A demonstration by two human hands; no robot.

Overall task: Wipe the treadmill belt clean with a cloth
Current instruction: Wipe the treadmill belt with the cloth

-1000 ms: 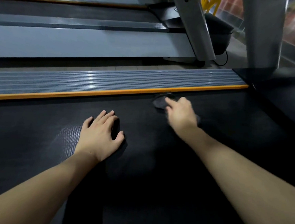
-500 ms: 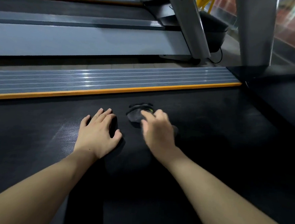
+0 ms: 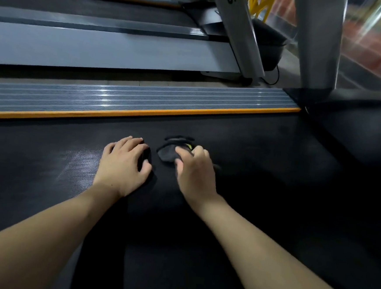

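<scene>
The black treadmill belt point(image 3: 273, 185) fills the lower part of the view. A small dark cloth point(image 3: 167, 154) with a yellow-green patch lies bunched on the belt near its middle. My right hand point(image 3: 195, 174) sits on top of the cloth, its fingers curled over it and the thumb against its near edge. Most of the cloth is hidden under that hand. My left hand point(image 3: 124, 164) rests flat on the belt just left of the cloth, fingers relaxed, holding nothing.
A ribbed grey side rail point(image 3: 120, 100) with an orange strip point(image 3: 141, 113) borders the belt's far edge. A grey upright post point(image 3: 316, 40) and the black motor cover point(image 3: 357, 127) stand at the right. A neighbouring treadmill point(image 3: 101, 48) lies beyond the rail.
My right hand slid the cloth from near the orange strip leftward and toward me, stopping beside the left hand. The left hand stayed in place on the belt.
</scene>
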